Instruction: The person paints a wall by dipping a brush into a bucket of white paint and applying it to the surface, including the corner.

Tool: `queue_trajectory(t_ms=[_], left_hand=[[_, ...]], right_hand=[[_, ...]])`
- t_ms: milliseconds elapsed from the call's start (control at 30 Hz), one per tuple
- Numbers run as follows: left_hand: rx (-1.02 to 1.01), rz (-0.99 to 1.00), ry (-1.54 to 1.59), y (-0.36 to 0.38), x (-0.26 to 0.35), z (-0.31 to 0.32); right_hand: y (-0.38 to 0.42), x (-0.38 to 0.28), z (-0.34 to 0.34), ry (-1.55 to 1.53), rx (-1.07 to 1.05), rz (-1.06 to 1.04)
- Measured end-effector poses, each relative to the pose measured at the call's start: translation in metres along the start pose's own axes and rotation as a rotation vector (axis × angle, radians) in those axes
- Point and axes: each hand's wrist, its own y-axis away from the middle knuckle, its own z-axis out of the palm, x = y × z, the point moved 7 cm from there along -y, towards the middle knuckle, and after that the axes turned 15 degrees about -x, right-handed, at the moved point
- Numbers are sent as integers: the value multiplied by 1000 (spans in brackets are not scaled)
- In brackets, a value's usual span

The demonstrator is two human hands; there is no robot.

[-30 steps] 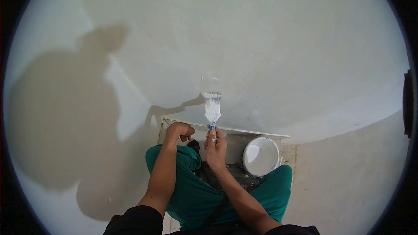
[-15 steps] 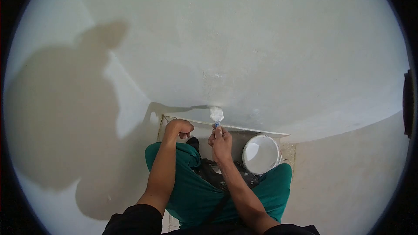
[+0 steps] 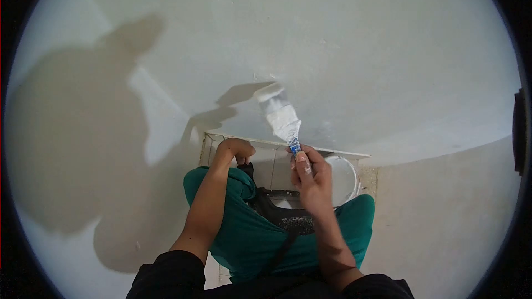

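Observation:
My right hand [image 3: 313, 180] grips the blue handle of a putty knife [image 3: 284, 120], its fingers wrapped round it. White filler coats the blade near the handle, and a thick white strip lies along its far edge. That edge is right at the wall [image 3: 354, 66], beside small rough white marks. My left hand [image 3: 236, 148] hangs with the wrist bent over my left knee; its fingers are curled in and nothing shows in them. Just below it is a dark shoe [image 3: 246, 170]. Behind my right hand stands a white bucket [image 3: 343, 177], partly hidden by that hand.
A narrow tiled ledge [image 3: 266, 158] with a pale edge runs along the foot of the wall. My green-trousered knees flank a dark bag-like thing [image 3: 296, 222]. A wall corner rises on the left, under my large shadow. A dark object [image 3: 520, 132] sits at the far right.
My right hand has come up and to the right, and the putty knife's blade has moved higher on the wall, tilting left. My left hand has shifted slightly up and right.

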Motion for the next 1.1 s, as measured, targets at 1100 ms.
queue_trajectory(t_ms=[1100], left_hand=[[396,-75,-75,-104,201,227]], right_hand=[[17,485,-344,748,215,844]])
